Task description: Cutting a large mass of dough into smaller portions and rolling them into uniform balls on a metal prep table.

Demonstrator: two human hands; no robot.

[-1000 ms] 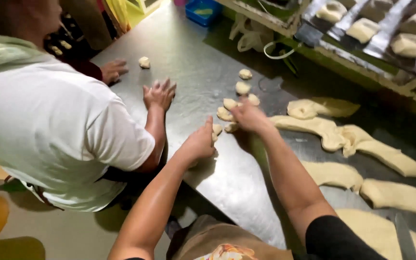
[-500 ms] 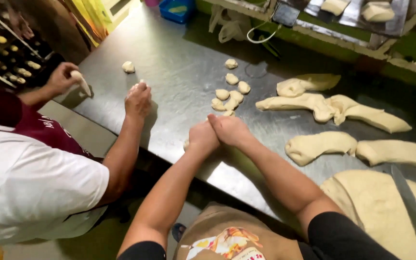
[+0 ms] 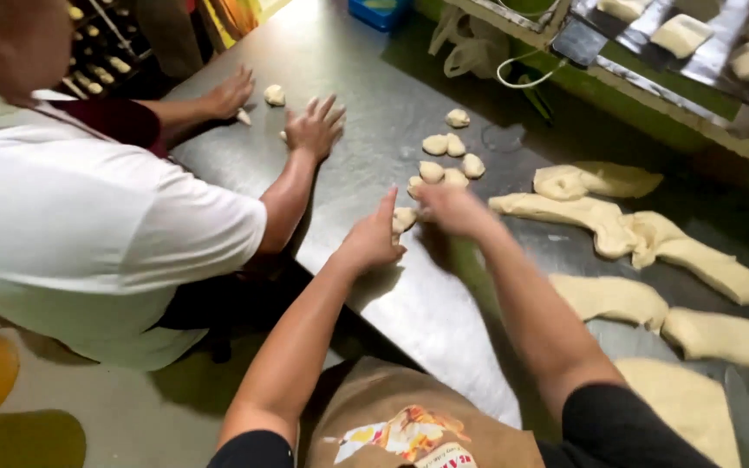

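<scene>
While a co-worker in a white shirt (image 3: 88, 234) crowds the left edge of the steel table (image 3: 366, 78), one hand (image 3: 314, 128) spread flat on it, my left hand (image 3: 373, 243) lies near the table's near edge, fingers loose and apart, holding nothing. Just right of it sits a small dough piece (image 3: 404, 217), which my blurred right hand (image 3: 448, 208) reaches; whether it pinches I cannot tell. Beyond lie more dough pieces (image 3: 444, 145), with bare steel between. Farther right, long dough strips (image 3: 617, 227) block that side.
</scene>
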